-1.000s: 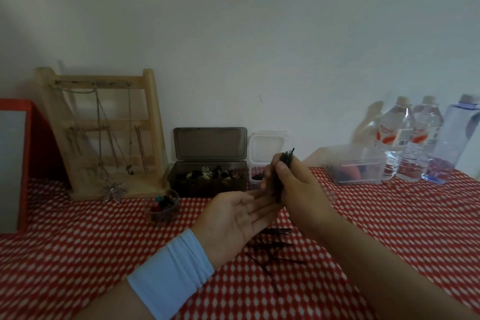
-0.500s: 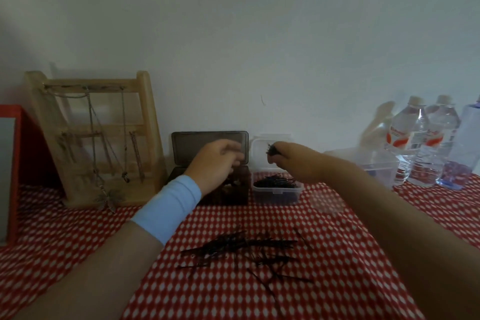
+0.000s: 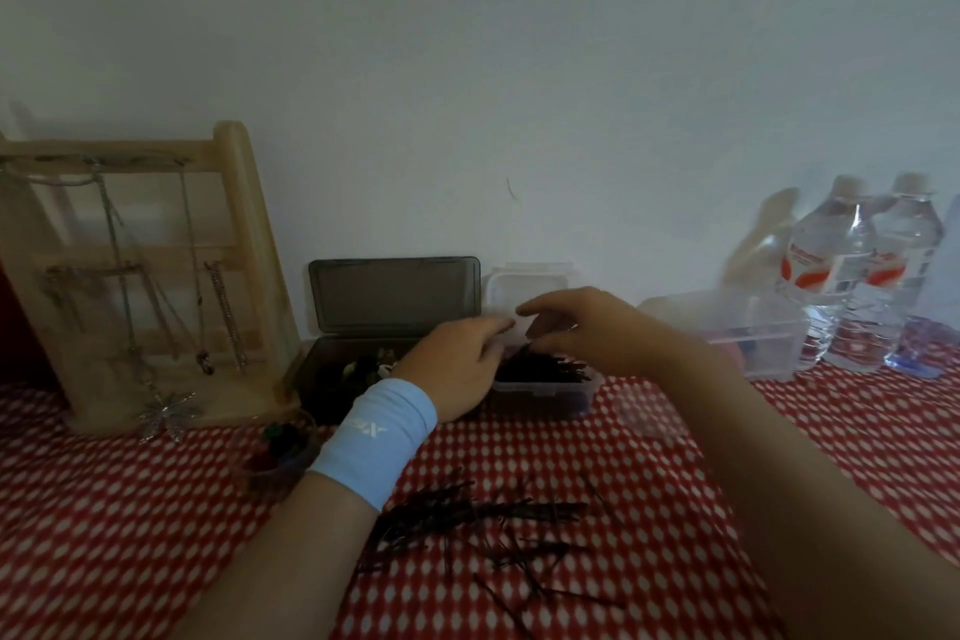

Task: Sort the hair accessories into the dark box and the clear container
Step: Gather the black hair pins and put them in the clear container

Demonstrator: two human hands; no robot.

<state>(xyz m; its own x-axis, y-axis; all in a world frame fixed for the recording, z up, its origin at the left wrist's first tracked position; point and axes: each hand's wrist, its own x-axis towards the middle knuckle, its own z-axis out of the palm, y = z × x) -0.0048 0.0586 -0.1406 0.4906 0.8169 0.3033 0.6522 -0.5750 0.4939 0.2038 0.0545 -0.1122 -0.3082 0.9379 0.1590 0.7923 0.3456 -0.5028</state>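
1. At the far left a wooden rack (image 3: 156,276) hung with necklaces leans by the wall; it plays no part in the sorting.
2. Just right of it stands the dark box (image 3: 332,379), lid up, with mixed clips and bands inside. A small round tub (image 3: 280,452) of coloured bits sits on the surface near it.
3. The left hand (image 3: 457,369), with a blue wristband (image 3: 376,439) on the wrist, rests at the seam between the dark box and the clear container (image 3: 543,392). Its fingers curl loosely and I cannot tell whether they hold anything.
4. The right hand (image 3: 587,327) hovers over the clear container, thumb and fingertips drawn together just above the dark hairpins (image 3: 540,366) already in it. The view is blurred, so whether that grip has let go or pinches a pin I cannot tell.
5. To do this step well, lower the pins flat and lengthwise into the container, and let the left hand steady its wall so it does not slide.
6. More loose pins (image 3: 488,530) lie scattered on the red checked cloth (image 3: 130,535) near the person; these look like the next load, best gathered parallel into a bundle.
7. At the far right sit another clear tub (image 3: 748,338) and water bottles (image 3: 852,276).
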